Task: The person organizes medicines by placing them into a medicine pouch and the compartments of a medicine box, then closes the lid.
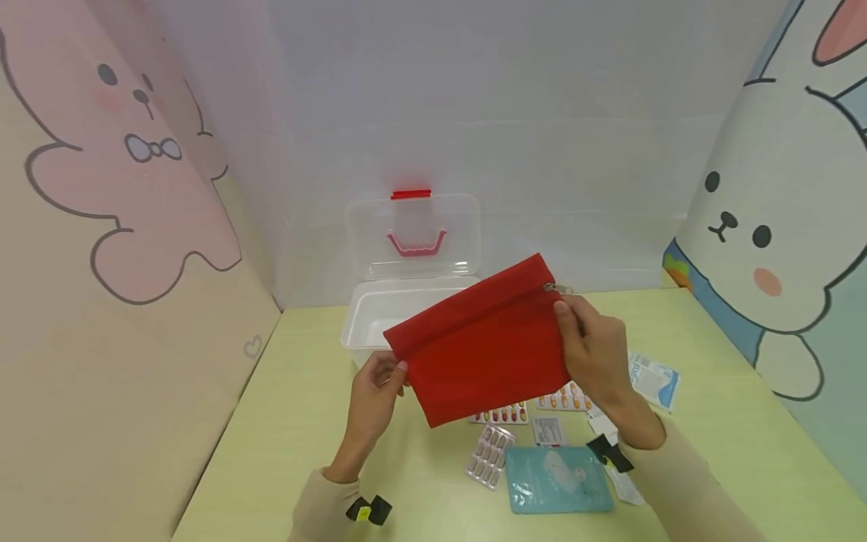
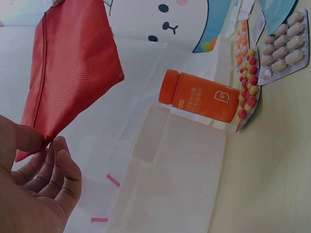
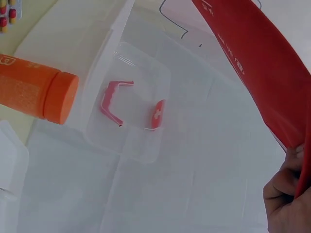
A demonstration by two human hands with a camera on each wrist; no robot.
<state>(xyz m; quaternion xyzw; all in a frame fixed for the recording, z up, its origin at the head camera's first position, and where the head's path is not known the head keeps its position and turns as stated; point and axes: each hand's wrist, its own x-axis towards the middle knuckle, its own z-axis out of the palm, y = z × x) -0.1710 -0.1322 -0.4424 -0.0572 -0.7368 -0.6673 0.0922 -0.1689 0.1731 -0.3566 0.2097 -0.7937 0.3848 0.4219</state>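
Observation:
A red zippered pouch [image 1: 484,346] is held up in the air between both hands, tilted with its right end higher. My left hand [image 1: 375,395] pinches its lower left edge between thumb and fingers, as the left wrist view also shows. At the other end my right hand [image 1: 596,350] grips the pouch's right edge, thumb on the near face, just below the metal zipper pull [image 1: 557,288]. Behind the pouch stands a clear plastic box [image 1: 366,316] with its lid [image 1: 369,226] raised; the pouch hides part of it. White lettering [image 3: 238,65] shows on the pouch's far side.
An orange bottle [image 2: 204,97] stands beside the box, hidden by the pouch in the head view. Several blister packs, among them a silver one [image 1: 491,456], lie on the table [image 1: 271,467]. Near them are a teal packet [image 1: 558,480] and a white-and-blue packet [image 1: 653,379].

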